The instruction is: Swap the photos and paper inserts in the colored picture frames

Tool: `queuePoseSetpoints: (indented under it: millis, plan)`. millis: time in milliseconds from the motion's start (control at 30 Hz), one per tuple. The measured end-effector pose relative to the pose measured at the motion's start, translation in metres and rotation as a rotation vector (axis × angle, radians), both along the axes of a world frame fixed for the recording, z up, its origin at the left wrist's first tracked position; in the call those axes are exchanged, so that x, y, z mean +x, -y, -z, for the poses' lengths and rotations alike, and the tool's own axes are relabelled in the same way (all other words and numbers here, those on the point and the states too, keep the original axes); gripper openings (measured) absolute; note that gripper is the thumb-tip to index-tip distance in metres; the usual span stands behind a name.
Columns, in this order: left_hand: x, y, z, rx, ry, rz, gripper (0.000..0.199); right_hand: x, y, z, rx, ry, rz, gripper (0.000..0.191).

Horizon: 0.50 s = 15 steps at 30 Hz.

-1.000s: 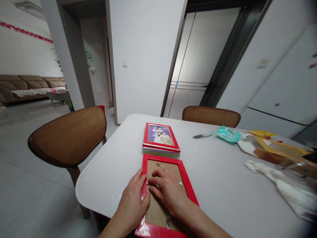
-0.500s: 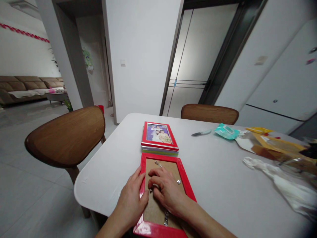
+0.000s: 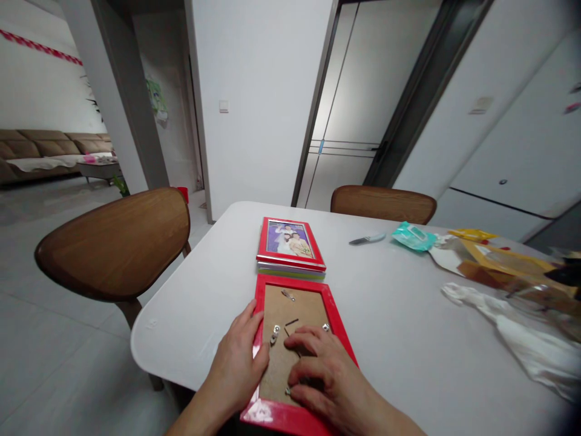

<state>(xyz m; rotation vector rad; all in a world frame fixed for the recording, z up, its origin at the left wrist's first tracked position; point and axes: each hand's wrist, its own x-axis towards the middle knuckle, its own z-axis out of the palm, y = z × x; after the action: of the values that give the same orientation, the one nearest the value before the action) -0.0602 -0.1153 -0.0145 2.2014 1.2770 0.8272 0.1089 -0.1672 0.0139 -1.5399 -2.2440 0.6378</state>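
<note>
A red picture frame (image 3: 290, 282) lies face down on the table, its brown backing board (image 3: 311, 307) showing. Small metal clips sit along the board: a top clip (image 3: 288, 295), a left clip (image 3: 275, 333) and a right clip (image 3: 325, 327). My left hand (image 3: 238, 357) grips the frame's left side, thumb on top. My right hand (image 3: 327, 372) rests over the lower board, thumb and fingers closed at the bottom clip (image 3: 287, 391), which they partly hide. Just beyond lies a stack of frames, topped by a red frame with a photo (image 3: 289, 240).
A knife (image 3: 367, 239) lies on the white table (image 3: 385, 339). To the right are a teal packet (image 3: 414, 236), brown packaging (image 3: 490, 266) and a crumpled white bag (image 3: 508, 333). Wooden chairs stand at the left (image 3: 118, 242) and far side (image 3: 384, 204).
My right hand has moved from the left clip down to the bottom clip, uncovering the left clip and the board's middle. My left hand keeps its hold on the frame.
</note>
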Motion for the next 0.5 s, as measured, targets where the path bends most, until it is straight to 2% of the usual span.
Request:
queuePoseSetpoints:
  millis: [100,300,500]
  plan:
    - [0.000,0.000,0.000,-0.002,-0.006,0.008,0.042,-0.001,-0.001,0.005,0.028,0.015,0.048,0.011]
    - [0.001,0.000,-0.002,-0.006,-0.054,-0.013,0.042,0.012,-0.002,0.008,0.065,0.122,0.325,0.039]
    - [0.000,-0.002,0.001,0.000,-0.104,-0.020,0.044,0.007,-0.008,0.007,0.049,0.122,0.306,0.038]
